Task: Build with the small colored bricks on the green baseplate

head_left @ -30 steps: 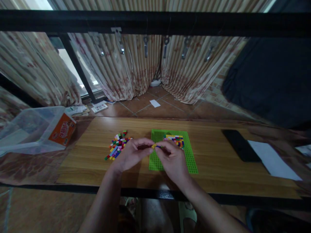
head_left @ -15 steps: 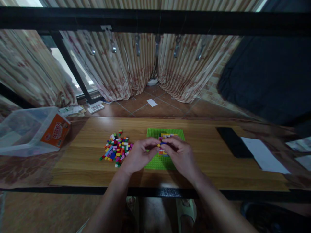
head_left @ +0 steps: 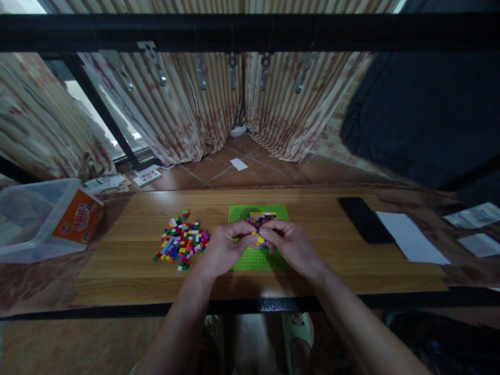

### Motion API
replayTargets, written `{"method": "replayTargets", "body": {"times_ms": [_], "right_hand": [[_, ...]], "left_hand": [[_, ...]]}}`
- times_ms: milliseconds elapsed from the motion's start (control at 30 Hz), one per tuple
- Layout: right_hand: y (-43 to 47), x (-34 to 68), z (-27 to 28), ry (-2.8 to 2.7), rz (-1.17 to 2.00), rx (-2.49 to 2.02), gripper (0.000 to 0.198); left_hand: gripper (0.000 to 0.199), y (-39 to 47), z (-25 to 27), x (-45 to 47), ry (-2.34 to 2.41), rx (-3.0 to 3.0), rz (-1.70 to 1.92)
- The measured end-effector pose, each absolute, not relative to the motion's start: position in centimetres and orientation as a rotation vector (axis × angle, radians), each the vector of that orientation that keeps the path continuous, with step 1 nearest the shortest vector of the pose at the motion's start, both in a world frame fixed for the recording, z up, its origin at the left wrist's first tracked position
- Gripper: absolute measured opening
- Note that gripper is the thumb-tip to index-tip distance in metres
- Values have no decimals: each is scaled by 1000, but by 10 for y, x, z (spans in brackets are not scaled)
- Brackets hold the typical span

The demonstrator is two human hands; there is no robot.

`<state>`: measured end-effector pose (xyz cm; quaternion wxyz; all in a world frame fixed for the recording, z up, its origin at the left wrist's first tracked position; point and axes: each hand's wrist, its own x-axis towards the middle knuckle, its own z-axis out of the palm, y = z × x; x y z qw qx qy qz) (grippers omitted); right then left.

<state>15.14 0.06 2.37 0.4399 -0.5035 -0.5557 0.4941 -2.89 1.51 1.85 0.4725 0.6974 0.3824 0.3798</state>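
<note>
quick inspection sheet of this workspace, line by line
surface: wooden table, dark front edge
job's things: green board bearing a multicoloured build, partly hidden; loose brick pile to its left; yellow bricks at the fingertips
clutter: black slab and white sheet side by side at the right
hands: left and right both pinching at the yellow bricks, over the board; contact with the build unclear
cables: nothing seen
surroundings: clear tub with orange label at the left; curtains beyond; paper on the tiled floor
</note>
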Motion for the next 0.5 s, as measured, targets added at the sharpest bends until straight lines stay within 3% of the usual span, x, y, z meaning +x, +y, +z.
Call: {"method": "replayTargets", "body": {"times_ms": [133, 500], "right_hand": [[4, 160, 29, -1201, 1321, -1182, 33], [20, 194, 33, -771, 1095, -1224, 43]], "left_hand": [[14, 16, 17, -26, 930, 1745, 940], [11, 14, 10, -4, 1235, 2001, 1071]]}}
